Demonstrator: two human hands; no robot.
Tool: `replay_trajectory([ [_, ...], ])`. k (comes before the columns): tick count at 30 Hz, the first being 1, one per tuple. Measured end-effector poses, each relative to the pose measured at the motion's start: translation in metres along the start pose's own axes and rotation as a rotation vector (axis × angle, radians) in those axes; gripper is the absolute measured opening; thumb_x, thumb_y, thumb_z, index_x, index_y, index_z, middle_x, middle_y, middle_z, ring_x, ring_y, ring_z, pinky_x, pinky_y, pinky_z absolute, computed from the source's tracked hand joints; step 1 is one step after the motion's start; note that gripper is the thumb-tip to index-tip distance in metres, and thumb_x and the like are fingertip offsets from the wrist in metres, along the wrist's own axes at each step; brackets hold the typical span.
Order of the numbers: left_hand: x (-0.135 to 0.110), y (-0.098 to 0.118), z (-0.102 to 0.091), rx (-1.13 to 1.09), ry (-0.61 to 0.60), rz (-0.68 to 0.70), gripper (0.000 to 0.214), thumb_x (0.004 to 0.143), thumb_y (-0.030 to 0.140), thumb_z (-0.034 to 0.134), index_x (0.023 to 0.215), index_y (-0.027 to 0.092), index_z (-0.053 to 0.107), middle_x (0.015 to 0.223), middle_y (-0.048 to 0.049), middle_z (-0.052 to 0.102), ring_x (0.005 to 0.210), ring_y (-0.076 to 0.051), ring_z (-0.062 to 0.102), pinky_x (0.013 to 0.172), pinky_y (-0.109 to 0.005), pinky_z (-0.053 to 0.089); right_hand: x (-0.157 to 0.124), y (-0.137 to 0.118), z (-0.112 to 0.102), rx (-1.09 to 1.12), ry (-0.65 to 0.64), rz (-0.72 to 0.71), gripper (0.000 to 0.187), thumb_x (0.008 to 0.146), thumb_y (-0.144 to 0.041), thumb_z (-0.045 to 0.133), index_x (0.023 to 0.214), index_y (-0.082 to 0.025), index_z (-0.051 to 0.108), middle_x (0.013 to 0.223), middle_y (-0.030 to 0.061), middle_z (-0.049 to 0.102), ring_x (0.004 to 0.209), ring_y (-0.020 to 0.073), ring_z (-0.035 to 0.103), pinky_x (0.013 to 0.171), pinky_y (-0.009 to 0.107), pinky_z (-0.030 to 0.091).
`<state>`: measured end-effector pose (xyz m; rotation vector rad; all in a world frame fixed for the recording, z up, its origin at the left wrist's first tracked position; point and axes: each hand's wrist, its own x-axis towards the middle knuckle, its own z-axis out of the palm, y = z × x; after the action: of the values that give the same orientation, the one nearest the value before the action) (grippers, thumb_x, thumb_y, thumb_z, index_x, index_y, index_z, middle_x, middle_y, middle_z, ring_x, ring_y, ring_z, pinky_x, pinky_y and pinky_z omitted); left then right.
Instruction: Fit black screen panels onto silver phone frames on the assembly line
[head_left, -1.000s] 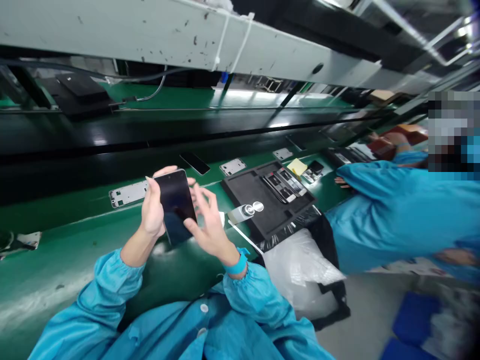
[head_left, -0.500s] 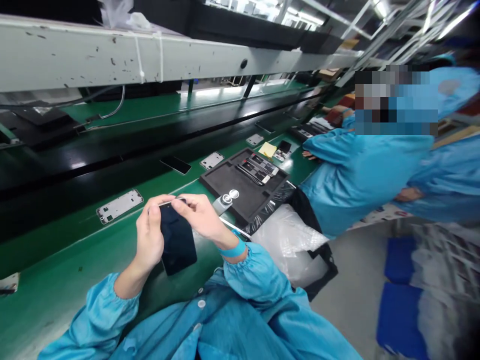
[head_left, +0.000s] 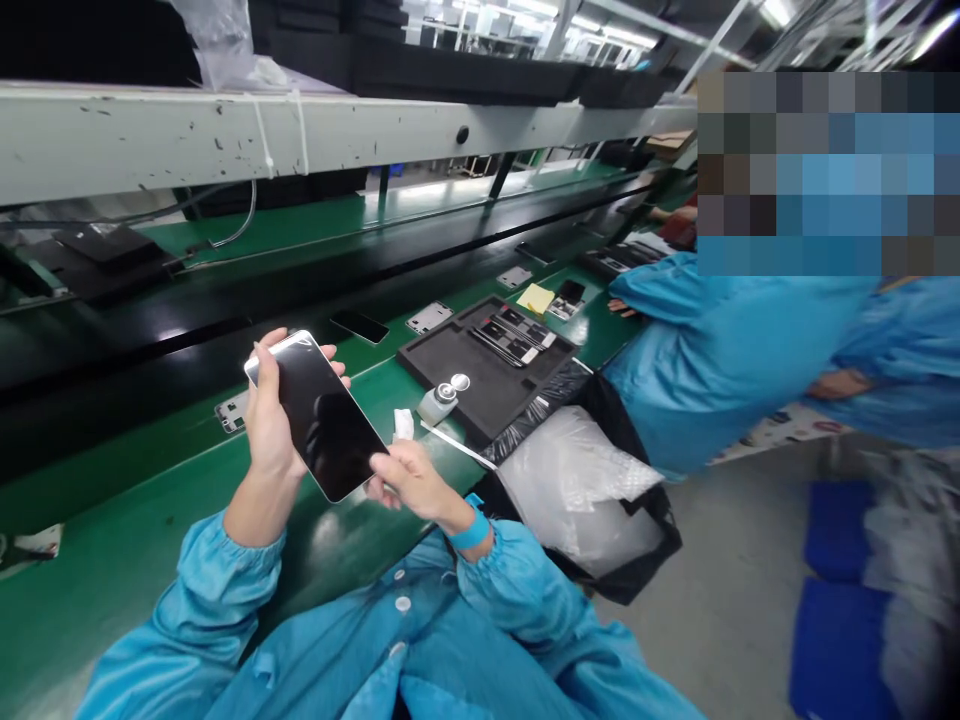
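Observation:
A smartphone point(head_left: 334, 425) with a glossy black screen and a pale rim is held tilted above the green bench. My left hand point(head_left: 271, 425) wraps its upper left side, thumb along the edge and fingertips showing past the far edge. At the lower right corner, my right hand point(head_left: 416, 478) pinches the phone between thumb and fingers. Behind my left hand lies a white phone frame point(head_left: 230, 412), partly hidden. A small white wad point(head_left: 403, 425) and a grey dispenser bottle point(head_left: 438, 402) stand just beyond my right hand.
A black foam tray point(head_left: 442, 352) holds several phone parts. Beyond it lie a white plate point(head_left: 430, 317), a dark screen point(head_left: 360, 326) and a yellow pad point(head_left: 535, 298). A black-lined bin point(head_left: 667, 530) with clear plastic hangs at right, near a co-worker's blue sleeve point(head_left: 660, 285).
The phone has been raised and tilted, its screen now catching light. My right hand has slid from the top edge to the lower right corner; my left hand still holds the phone's side.

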<state>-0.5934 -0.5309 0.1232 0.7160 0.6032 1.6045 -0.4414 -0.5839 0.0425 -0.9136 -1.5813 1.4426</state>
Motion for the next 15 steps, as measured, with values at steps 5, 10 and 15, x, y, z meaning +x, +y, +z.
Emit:
replay_trajectory([
  [5, -0.003, -0.003, 0.006, -0.02, 0.008, 0.034, 0.047, 0.097, 0.066, 0.073, 0.121, 0.028, 0.059, 0.096, -0.0046, 0.081, 0.077, -0.018, 0.079, 0.073, -0.03, 0.068, 0.002, -0.001, 0.007, 0.018, 0.04, -0.018, 0.082, 0.086, -0.094, 0.057, 0.05, -0.021, 0.056, 0.042, -0.0006, 0.048, 0.04, 0.0094, 0.043, 0.041, 0.024, 0.034],
  [10, 0.004, -0.009, 0.006, -0.019, 0.071, 0.115, 0.043, 0.101, 0.07, 0.066, 0.117, 0.031, 0.061, 0.093, -0.0016, 0.081, 0.08, -0.018, 0.079, 0.08, -0.032, 0.067, 0.007, -0.006, 0.008, 0.111, -0.108, 0.0, 0.072, 0.085, -0.086, 0.069, 0.064, -0.017, 0.067, 0.058, 0.0028, 0.066, 0.047, 0.0103, 0.056, 0.046, 0.023, 0.045],
  [15, 0.015, -0.03, 0.006, -0.107, 0.13, 0.155, 0.056, 0.099, 0.083, 0.052, 0.114, 0.03, 0.061, 0.087, -0.0012, 0.08, 0.078, -0.019, 0.078, 0.078, -0.033, 0.065, 0.017, 0.004, 0.001, 0.07, -0.034, 0.041, 0.071, 0.092, -0.08, 0.067, 0.058, -0.017, 0.062, 0.05, -0.0011, 0.059, 0.038, 0.0082, 0.051, 0.042, 0.021, 0.041],
])
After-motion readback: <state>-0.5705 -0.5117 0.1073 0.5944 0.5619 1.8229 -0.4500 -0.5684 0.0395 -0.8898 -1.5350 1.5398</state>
